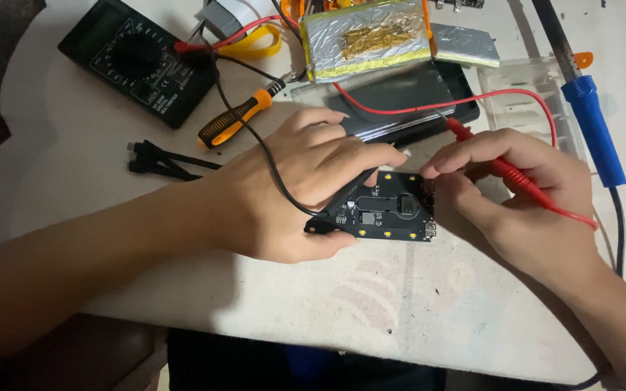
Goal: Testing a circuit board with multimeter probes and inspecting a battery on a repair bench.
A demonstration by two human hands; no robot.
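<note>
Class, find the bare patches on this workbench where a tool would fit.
Free: the white tabletop below the black circuit board, and left of the black cables. Crowded: the far edge around the black multimeter, orange-handled screwdriver and foil-wrapped pack.

Orange-black screwdriver (237, 116), blue soldering iron (594, 127), foil-wrapped pack (367, 36), black cables (157, 161).

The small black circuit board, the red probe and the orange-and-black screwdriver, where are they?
Small black circuit board (393, 213): head view, board's middle.
Red probe (516, 179): head view, its shaft.
Orange-and-black screwdriver (230, 122): head view, its handle.
</note>
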